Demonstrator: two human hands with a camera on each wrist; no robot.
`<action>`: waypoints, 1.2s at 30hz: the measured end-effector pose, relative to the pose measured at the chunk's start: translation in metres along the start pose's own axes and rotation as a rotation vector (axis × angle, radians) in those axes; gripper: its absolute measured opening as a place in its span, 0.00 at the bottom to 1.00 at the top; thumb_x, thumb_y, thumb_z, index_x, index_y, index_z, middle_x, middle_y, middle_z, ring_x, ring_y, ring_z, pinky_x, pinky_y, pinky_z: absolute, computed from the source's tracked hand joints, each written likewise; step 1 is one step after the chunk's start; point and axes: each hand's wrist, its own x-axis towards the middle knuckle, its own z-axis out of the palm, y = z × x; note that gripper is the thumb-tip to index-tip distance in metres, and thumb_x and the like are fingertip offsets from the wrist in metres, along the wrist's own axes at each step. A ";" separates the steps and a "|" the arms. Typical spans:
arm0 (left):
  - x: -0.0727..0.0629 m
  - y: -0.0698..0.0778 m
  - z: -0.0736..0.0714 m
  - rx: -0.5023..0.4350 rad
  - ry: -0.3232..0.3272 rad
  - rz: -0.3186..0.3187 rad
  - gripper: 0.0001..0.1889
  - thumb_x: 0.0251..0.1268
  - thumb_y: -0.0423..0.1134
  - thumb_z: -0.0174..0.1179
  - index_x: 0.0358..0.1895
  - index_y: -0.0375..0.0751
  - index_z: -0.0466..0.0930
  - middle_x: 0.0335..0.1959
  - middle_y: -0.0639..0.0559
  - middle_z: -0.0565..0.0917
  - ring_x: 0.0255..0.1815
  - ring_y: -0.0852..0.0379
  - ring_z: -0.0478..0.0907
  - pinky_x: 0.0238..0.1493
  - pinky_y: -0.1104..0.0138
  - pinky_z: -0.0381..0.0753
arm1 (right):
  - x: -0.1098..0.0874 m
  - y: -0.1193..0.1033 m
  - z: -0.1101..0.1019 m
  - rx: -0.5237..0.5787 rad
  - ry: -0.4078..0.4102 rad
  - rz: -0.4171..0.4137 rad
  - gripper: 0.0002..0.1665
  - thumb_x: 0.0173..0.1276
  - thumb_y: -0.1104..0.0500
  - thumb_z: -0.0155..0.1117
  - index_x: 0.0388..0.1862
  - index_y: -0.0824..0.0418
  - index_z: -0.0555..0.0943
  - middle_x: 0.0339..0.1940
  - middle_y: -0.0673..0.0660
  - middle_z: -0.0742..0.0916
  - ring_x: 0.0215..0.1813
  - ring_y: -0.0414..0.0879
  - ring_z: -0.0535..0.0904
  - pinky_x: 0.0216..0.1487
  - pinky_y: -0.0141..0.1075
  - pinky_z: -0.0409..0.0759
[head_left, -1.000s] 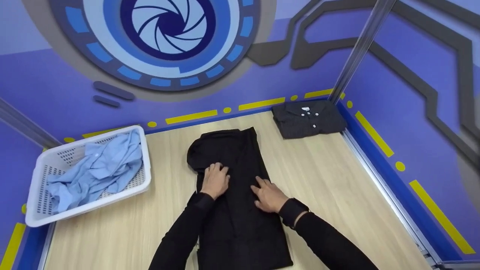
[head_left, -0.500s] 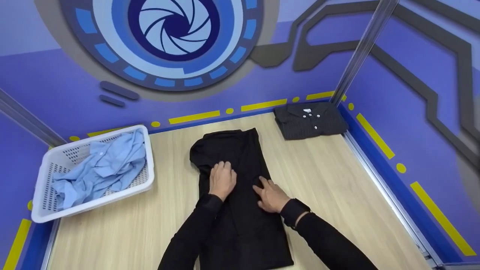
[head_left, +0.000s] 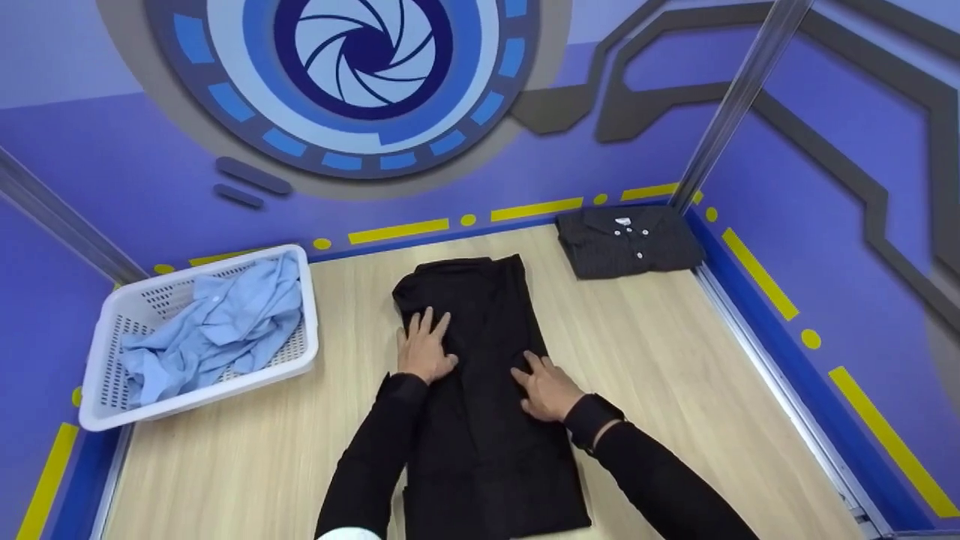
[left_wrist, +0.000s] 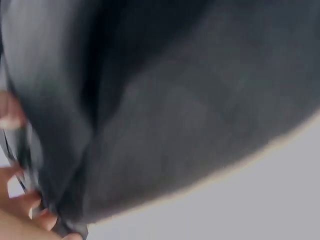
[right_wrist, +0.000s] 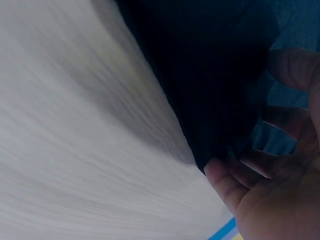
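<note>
A black garment (head_left: 495,435), folded into a long strip, lies on the wooden table; its exact kind is hard to tell. On its upper left part rests my left hand (head_left: 425,351), fingers spread. My right hand (head_left: 551,388) touches the garment's right side with extended fingers, near the long edge. In the left wrist view the dark cloth (left_wrist: 190,135) fills most of the picture and only some fingertips (left_wrist: 30,200) show. The right wrist view has my right hand (right_wrist: 280,195) with its fingertips on the dark cloth (right_wrist: 210,75) by its edge.
A white plastic basket (head_left: 313,330) holding a crumpled light blue garment (head_left: 225,322) stands on the left. At the back right corner lies a folded dark buttoned shirt (head_left: 634,244). Purple panel walls (head_left: 465,169) border the wooden table (head_left: 675,375).
My left hand has shifted toward the garment's left edge and spread its fingers. The bulge at the garment's upper left has drawn inward. My right hand stays nearly in place; the head view has shifted slightly.
</note>
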 end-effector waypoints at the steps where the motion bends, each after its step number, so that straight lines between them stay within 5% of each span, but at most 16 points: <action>1: 0.002 -0.002 -0.003 0.009 -0.041 0.004 0.41 0.64 0.48 0.64 0.81 0.46 0.61 0.83 0.39 0.55 0.83 0.34 0.50 0.76 0.34 0.49 | 0.000 0.000 0.000 -0.002 0.000 -0.002 0.35 0.70 0.56 0.68 0.73 0.65 0.74 0.77 0.73 0.67 0.74 0.70 0.67 0.70 0.56 0.72; 5: 0.005 -0.008 -0.009 0.063 -0.118 0.053 0.41 0.67 0.54 0.59 0.82 0.49 0.60 0.84 0.40 0.54 0.83 0.34 0.49 0.77 0.32 0.46 | 0.002 -0.001 -0.001 0.004 -0.017 0.002 0.35 0.71 0.56 0.68 0.74 0.65 0.73 0.78 0.72 0.66 0.75 0.70 0.66 0.71 0.55 0.71; 11: -0.006 -0.007 -0.003 0.137 -0.014 0.152 0.39 0.66 0.47 0.61 0.80 0.44 0.62 0.82 0.39 0.57 0.83 0.37 0.52 0.78 0.37 0.49 | 0.003 0.000 -0.002 0.005 -0.017 -0.001 0.36 0.70 0.56 0.68 0.75 0.65 0.73 0.79 0.72 0.65 0.75 0.69 0.65 0.72 0.56 0.70; 16: -0.036 -0.001 0.000 0.165 0.105 0.281 0.32 0.65 0.39 0.65 0.72 0.37 0.71 0.71 0.35 0.70 0.71 0.35 0.67 0.69 0.42 0.67 | -0.001 0.004 0.001 -0.008 0.027 -0.040 0.39 0.67 0.57 0.73 0.75 0.65 0.72 0.79 0.72 0.64 0.75 0.69 0.65 0.72 0.57 0.70; 20: -0.072 0.004 -0.001 0.198 0.128 0.440 0.23 0.60 0.35 0.68 0.59 0.39 0.78 0.55 0.41 0.76 0.55 0.42 0.73 0.54 0.50 0.76 | -0.008 0.011 0.005 -0.044 0.149 -0.189 0.36 0.60 0.61 0.78 0.66 0.68 0.78 0.68 0.69 0.73 0.66 0.63 0.72 0.65 0.53 0.75; 24: -0.111 0.011 -0.001 0.138 0.082 0.585 0.14 0.57 0.31 0.68 0.45 0.43 0.76 0.41 0.50 0.75 0.41 0.52 0.73 0.41 0.59 0.78 | -0.021 0.018 0.009 -0.046 0.226 -0.400 0.20 0.51 0.67 0.78 0.45 0.62 0.83 0.44 0.56 0.79 0.44 0.48 0.73 0.46 0.41 0.79; 29: -0.153 0.021 0.001 0.015 -0.014 0.697 0.11 0.55 0.33 0.69 0.33 0.48 0.74 0.30 0.59 0.74 0.29 0.64 0.72 0.31 0.71 0.74 | -0.042 0.016 0.009 0.088 0.083 -0.506 0.12 0.50 0.68 0.75 0.27 0.56 0.80 0.26 0.45 0.77 0.28 0.34 0.69 0.29 0.27 0.71; 34: -0.186 0.026 0.003 -0.064 -0.199 0.682 0.11 0.61 0.47 0.72 0.32 0.51 0.78 0.28 0.64 0.73 0.25 0.72 0.66 0.27 0.78 0.67 | -0.059 0.006 0.009 0.147 -0.096 -0.532 0.12 0.51 0.61 0.77 0.23 0.52 0.79 0.20 0.39 0.77 0.22 0.30 0.66 0.25 0.22 0.64; 36: -0.194 0.026 0.004 -0.049 -0.215 0.670 0.18 0.56 0.57 0.75 0.34 0.52 0.79 0.30 0.64 0.73 0.28 0.72 0.65 0.30 0.78 0.68 | -0.066 0.003 0.010 0.121 -0.145 -0.540 0.12 0.52 0.56 0.80 0.27 0.52 0.81 0.23 0.39 0.77 0.24 0.30 0.67 0.27 0.23 0.65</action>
